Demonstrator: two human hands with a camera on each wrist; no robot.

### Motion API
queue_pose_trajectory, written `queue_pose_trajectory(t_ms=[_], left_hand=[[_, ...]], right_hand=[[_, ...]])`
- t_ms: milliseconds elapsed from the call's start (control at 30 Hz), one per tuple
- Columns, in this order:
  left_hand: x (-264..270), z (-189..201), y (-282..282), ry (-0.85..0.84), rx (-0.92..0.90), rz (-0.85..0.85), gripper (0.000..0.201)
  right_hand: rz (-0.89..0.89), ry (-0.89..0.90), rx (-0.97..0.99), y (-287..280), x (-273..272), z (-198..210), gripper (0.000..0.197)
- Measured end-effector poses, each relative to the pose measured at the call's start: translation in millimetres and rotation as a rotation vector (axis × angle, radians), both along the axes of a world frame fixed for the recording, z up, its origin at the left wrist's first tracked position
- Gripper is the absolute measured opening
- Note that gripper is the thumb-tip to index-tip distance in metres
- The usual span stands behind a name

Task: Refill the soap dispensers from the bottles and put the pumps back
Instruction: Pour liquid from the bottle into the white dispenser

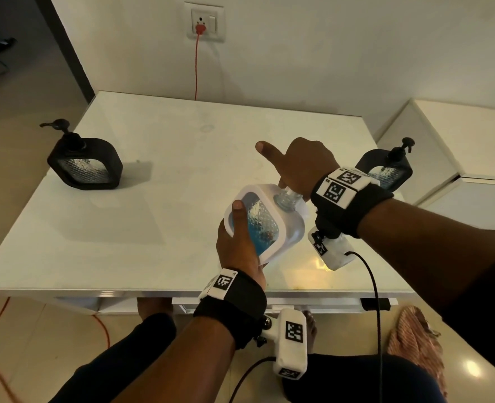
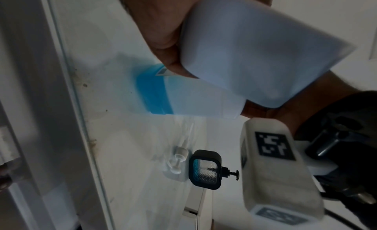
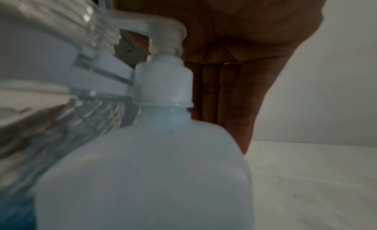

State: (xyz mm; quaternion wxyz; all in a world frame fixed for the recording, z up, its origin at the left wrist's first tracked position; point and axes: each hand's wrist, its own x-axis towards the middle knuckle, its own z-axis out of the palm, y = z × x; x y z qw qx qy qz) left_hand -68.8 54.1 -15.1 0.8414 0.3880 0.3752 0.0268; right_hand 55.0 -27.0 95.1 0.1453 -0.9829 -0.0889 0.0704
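My left hand (image 1: 237, 242) (image 2: 159, 32) grips a white-framed glass dispenser (image 1: 257, 225) (image 2: 255, 48) with blue soap in it. It is tilted over the table's front edge, and its open neck (image 1: 287, 199) points up to the right. My right hand (image 1: 304, 167) hovers over that neck with the thumb stuck out. In the right wrist view its palm (image 3: 244, 48) lies on the pump head (image 3: 167, 32) of a white refill bottle (image 3: 153, 169) (image 2: 193, 101), fingers straight. The spout points at the glass neck (image 3: 61, 24). A loose white pump (image 2: 178, 159) lies on the table.
A black dispenser (image 1: 84, 164) with its pump on stands at the white table's (image 1: 153, 228) left edge. A second black dispenser (image 1: 385, 170) (image 2: 205, 169) stands at the right edge behind my right wrist. A white cabinet (image 1: 458, 141) adjoins on the right. An orange cord (image 1: 196, 68) hangs from the wall socket.
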Motion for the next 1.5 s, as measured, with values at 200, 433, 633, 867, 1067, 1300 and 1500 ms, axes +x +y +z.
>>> queue_pose_trajectory(t_ms=[200, 433, 633, 867, 1067, 1300, 1500], left_hand=[[-1.3, 3.1, 0.9, -0.015, 0.011, -0.018, 0.048], [-2.3, 1.2, -0.2, -0.023, -0.015, -0.009, 0.047], [-0.3, 0.7, -0.1, -0.049, 0.021, -0.012, 0.033], [0.8, -2.3, -1.2, -0.068, 0.070, -0.012, 0.049], [0.4, -6.1, -0.2, -0.068, 0.063, -0.013, 0.049], [-0.3, -3.1, -1.1, -0.076, 0.051, -0.016, 0.044], [-0.7, -3.2, 0.1, -0.076, 0.109, -0.017, 0.056]], right_hand=[[-0.013, 0.078, 0.051, -0.3, 0.5, 7.1, 0.098], [0.009, 0.048, 0.012, 1.4, -2.4, 11.7, 0.094], [0.033, -0.036, -0.026, -1.9, 0.4, 2.5, 0.098], [-0.006, 0.114, 0.047, -5.3, 3.3, 12.3, 0.099], [0.022, 0.030, 0.016, -1.8, -1.1, 8.7, 0.100], [0.036, -0.032, -0.034, -1.3, 0.1, 4.6, 0.092], [0.036, 0.076, 0.011, -2.8, 5.0, 11.0, 0.095]])
